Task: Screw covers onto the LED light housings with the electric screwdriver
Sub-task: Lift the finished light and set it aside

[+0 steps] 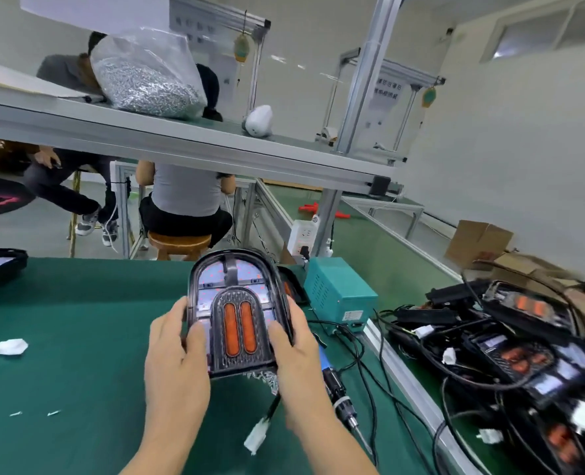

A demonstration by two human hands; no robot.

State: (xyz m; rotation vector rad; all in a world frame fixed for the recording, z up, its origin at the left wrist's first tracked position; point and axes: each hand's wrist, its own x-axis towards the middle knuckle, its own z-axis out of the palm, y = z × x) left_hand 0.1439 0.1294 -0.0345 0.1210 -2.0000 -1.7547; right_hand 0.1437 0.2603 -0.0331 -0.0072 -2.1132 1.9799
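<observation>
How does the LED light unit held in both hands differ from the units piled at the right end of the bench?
The held light unit is lifted off the green mat, tilted up toward the camera, left hand and right hand gripping its sides; the piled units lie untouched at mixed angles. The held unit's cable with white connector hangs free; the pile's cables are tangled. Both show dark housings with orange reflector strips.

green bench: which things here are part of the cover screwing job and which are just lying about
Part of the job:
- dark arched LED light housing with two orange strips, held in the grip of the left hand and right hand
- blue-handled electric screwdriver lying on the bench
- teal power supply box
- clear bag of silver screws
- pile of wired black housings

Lying about:
- brown cardboard boxes
- white crumpled wad
</observation>
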